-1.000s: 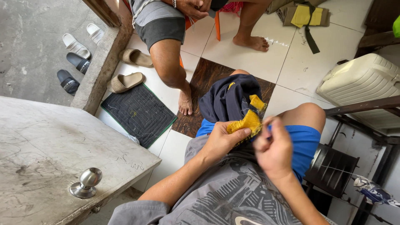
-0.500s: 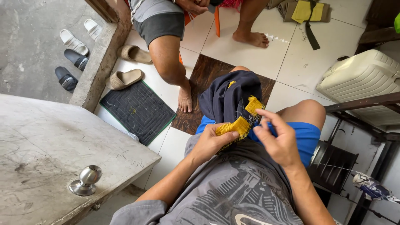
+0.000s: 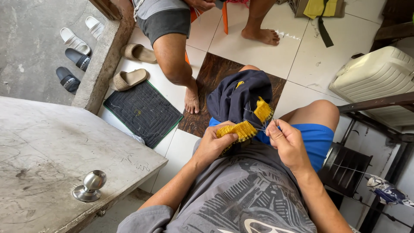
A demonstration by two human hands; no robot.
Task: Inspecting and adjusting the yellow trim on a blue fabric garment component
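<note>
My left hand [image 3: 213,144] grips a yellow fringe trim [image 3: 238,130] at the edge of a dark navy cloth [image 3: 237,98] draped over my knee. My right hand [image 3: 288,143] is pinched shut beside the fringe, fingertips close to a thin thread near a second yellow fringe piece [image 3: 263,109]. Whether it holds a needle is too small to tell. Both hands rest over my lap, above blue shorts [image 3: 317,140] and a grey printed shirt [image 3: 246,194].
Another person's bare legs [image 3: 177,64] stand on the tiled floor just ahead. A dark quilted mat [image 3: 142,112], tan slippers [image 3: 129,79] and sandals lie left. A worn door with a metal knob [image 3: 90,185] is at lower left; a white case [image 3: 375,73] sits right.
My right hand has shifted slightly right and down from the fringe, drawing away from the cloth. My left hand keeps its grip on the yellow trim.
</note>
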